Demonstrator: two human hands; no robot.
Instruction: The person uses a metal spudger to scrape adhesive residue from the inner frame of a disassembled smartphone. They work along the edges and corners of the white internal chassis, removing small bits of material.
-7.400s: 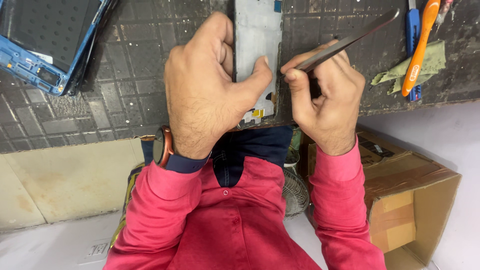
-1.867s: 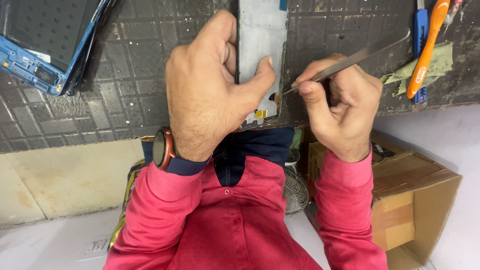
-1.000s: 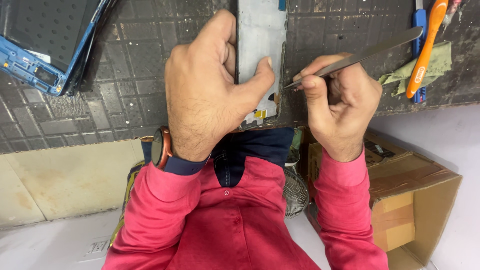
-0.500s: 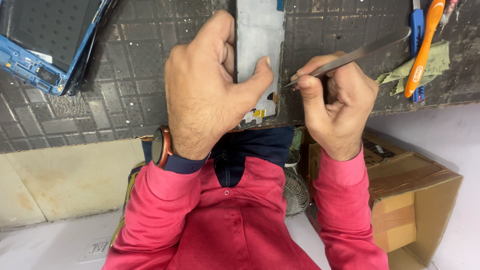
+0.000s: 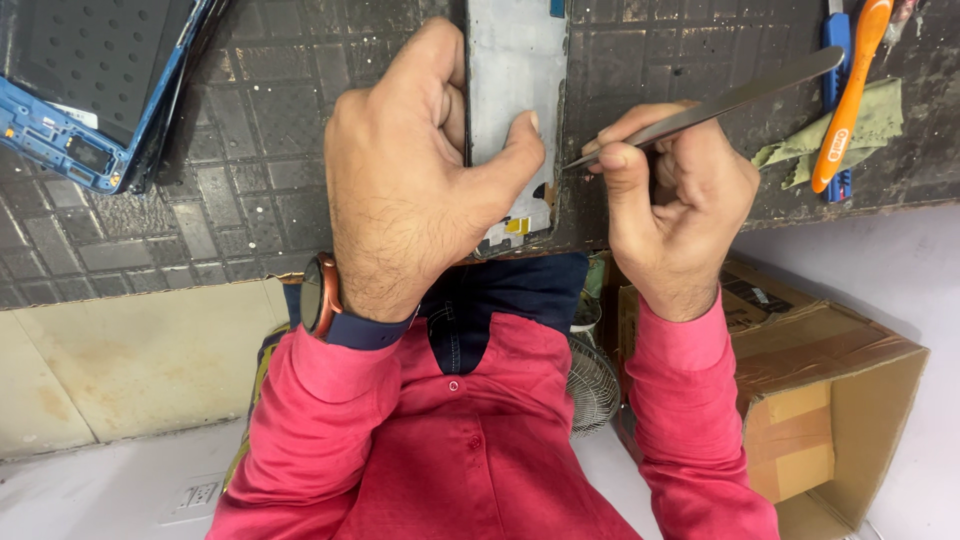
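A grey phone frame (image 5: 512, 90) lies on the dark tiled work mat (image 5: 260, 150) at the desk's near edge. My left hand (image 5: 410, 180) grips it from the left, thumb pressed on its face. My right hand (image 5: 670, 210) holds steel tweezers (image 5: 720, 103) in a closed fist, with the tip touching the frame's right edge just beside my left thumb. Small yellow and black parts show at the frame's lower end.
A blue phone housing (image 5: 95, 85) with a dark panel rests at the far left. An orange-handled tool (image 5: 848, 95), a blue tool (image 5: 835, 60) and a green cloth (image 5: 870, 125) lie at the right. Below the desk stand an open cardboard box (image 5: 830, 400) and a small fan (image 5: 592, 385).
The tweezers' tip has come down from above the mat to the frame's right edge and stays there. My left hand keeps its grip.
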